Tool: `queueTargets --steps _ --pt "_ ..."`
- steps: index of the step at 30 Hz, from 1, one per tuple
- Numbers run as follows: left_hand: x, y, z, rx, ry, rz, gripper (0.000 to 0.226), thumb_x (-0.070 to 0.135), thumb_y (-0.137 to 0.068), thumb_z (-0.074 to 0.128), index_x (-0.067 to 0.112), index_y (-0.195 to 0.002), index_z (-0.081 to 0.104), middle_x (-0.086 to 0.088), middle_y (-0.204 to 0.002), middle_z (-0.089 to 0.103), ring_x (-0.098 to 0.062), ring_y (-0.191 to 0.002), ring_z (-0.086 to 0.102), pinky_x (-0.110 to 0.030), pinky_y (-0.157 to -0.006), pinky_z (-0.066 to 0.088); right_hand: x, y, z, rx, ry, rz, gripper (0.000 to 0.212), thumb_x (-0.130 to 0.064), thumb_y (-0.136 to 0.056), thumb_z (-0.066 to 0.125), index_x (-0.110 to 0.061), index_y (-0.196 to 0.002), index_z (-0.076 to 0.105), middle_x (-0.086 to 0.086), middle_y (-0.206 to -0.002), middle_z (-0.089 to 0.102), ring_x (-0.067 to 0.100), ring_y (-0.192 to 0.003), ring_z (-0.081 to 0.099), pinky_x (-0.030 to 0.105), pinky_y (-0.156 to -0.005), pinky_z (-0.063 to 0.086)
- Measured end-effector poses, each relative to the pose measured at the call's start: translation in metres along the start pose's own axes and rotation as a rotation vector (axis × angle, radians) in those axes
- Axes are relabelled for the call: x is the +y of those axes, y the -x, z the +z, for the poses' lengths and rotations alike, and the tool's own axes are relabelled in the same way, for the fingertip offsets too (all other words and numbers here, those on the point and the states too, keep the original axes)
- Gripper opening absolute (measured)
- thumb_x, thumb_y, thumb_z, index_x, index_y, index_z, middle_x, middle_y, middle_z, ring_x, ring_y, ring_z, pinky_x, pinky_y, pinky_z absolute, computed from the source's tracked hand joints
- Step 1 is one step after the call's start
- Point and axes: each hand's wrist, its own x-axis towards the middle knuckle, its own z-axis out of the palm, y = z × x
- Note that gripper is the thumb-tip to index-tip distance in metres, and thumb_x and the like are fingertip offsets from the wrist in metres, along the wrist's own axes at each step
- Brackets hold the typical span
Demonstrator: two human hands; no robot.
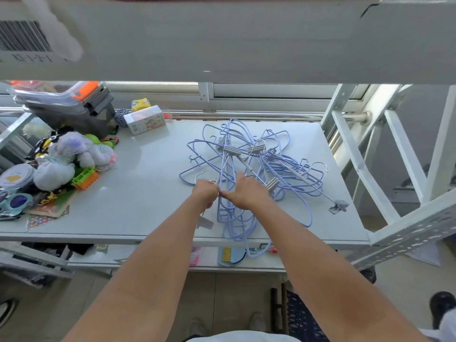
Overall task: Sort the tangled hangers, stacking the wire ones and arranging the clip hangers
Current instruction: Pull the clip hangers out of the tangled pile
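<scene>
Well off to the left of the left hand (204,192) sits a heap of soft toys (64,156). That hand is curled tight round a clip hanger (206,222), whose grey clip pokes out below the wrist. Touching it, the right hand (248,195) pinches blue wire hangers (225,219). Beyond and rightward of this hand, the tangled pile (271,154) sprawls over the white table (148,193).
</scene>
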Motion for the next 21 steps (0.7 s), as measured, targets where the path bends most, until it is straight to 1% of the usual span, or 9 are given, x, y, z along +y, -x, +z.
queueTargets --steps 2,5,7,9,13,16,18,20,21 --pt "-0.004 0.000 -0.006 -0.040 0.021 -0.002 0.026 0.003 -0.090 0.048 0.010 -0.066 0.052 -0.008 -0.062 0.041 -0.018 -0.049 0.033 -0.021 -0.045 0.027 -0.004 -0.006 0.004 -0.026 -0.050 0.042 0.069 -0.067 -0.085 0.050 -0.017 -0.133 0.044 0.013 -0.126 0.060 0.033 -0.118 0.055 0.043 -0.091 0.047" --pt "-0.006 0.000 -0.020 0.125 -0.203 0.104 0.023 0.017 -0.091 0.053 0.013 -0.070 0.061 -0.007 -0.068 0.053 -0.025 -0.064 0.049 -0.025 -0.056 0.037 -0.004 -0.011 0.000 0.017 -0.090 0.073 0.053 -0.064 -0.090 0.039 -0.025 -0.119 0.059 0.008 -0.121 0.063 0.030 -0.117 0.055 0.043 -0.094 0.042" --pt "-0.007 -0.002 -0.032 0.239 -0.331 0.186 0.028 0.025 -0.092 0.052 0.012 -0.069 0.062 -0.005 -0.068 0.056 -0.026 -0.074 0.054 -0.025 -0.063 0.036 -0.001 -0.012 -0.003 0.108 -0.100 0.092 0.054 -0.065 -0.090 0.033 -0.023 -0.105 0.064 0.008 -0.111 0.066 0.031 -0.112 0.056 0.044 -0.094 0.041" --pt "-0.010 -0.003 -0.041 0.295 -0.391 0.254 0.034 0.034 -0.093 0.051 0.009 -0.078 0.068 -0.006 -0.072 0.059 -0.026 -0.074 0.054 -0.026 -0.064 0.036 0.001 -0.013 -0.005 0.159 -0.120 0.112 0.062 -0.068 -0.088 0.028 -0.019 -0.097 0.064 0.009 -0.104 0.066 0.032 -0.108 0.056 0.046 -0.095 0.041" --pt "-0.011 0.000 -0.046 0.226 -0.410 0.326 0.036 0.040 -0.093 0.053 0.010 -0.085 0.071 -0.006 -0.082 0.064 -0.022 -0.079 0.052 -0.025 -0.069 0.036 -0.004 -0.013 -0.010 0.176 -0.142 0.174 0.085 -0.089 -0.069 0.025 -0.017 -0.088 0.065 0.007 -0.093 0.066 0.029 -0.097 0.057 0.048 -0.092 0.043" --pt "-0.016 0.003 -0.042 0.154 -0.374 0.358 0.040 0.039 -0.094 0.054 0.004 -0.084 0.069 -0.009 -0.076 0.060 -0.022 -0.074 0.051 -0.029 -0.061 0.036 -0.008 -0.016 -0.015 0.143 -0.200 0.194 0.071 -0.078 -0.068 0.041 -0.016 -0.091 0.065 0.005 -0.094 0.063 0.028 -0.096 0.056 0.046 -0.091 0.045" --pt "-0.021 0.004 -0.041 0.107 -0.308 0.320 0.039 0.038 -0.093 0.055 0.003 -0.083 0.070 -0.006 -0.075 0.058 -0.021 -0.073 0.051 -0.029 -0.060 0.037 -0.006 -0.019 -0.017 0.138 -0.310 0.190 0.055 -0.067 -0.068 0.047 -0.015 -0.079 0.062 0.005 -0.084 0.063 0.029 -0.087 0.059 0.039 -0.079 0.048" --pt "-0.028 0.004 -0.043 0.110 -0.228 0.263 0.035 0.035 -0.092 0.056 0.007 -0.081 0.073 -0.003 -0.081 0.061 -0.021 -0.081 0.055 -0.028 -0.065 0.039 -0.003 -0.020 -0.019 0.154 -0.414 0.183 0.043 -0.056 -0.072 0.050 -0.014 -0.063 0.054 0.004 -0.068 0.058 0.028 -0.073 0.059 0.031 -0.061 0.042" --pt "-0.032 0.003 -0.045 0.139 -0.189 0.236 0.034 0.035 -0.092 0.056 0.009 -0.078 0.072 -0.003 -0.082 0.062 -0.022 -0.083 0.056 -0.028 -0.067 0.039 -0.001 -0.020 -0.021 0.166 -0.441 0.179 0.040 -0.051 -0.074 0.051 -0.015 -0.059 0.050 0.004 -0.064 0.055 0.027 -0.068 0.057 0.031 -0.056 0.038"
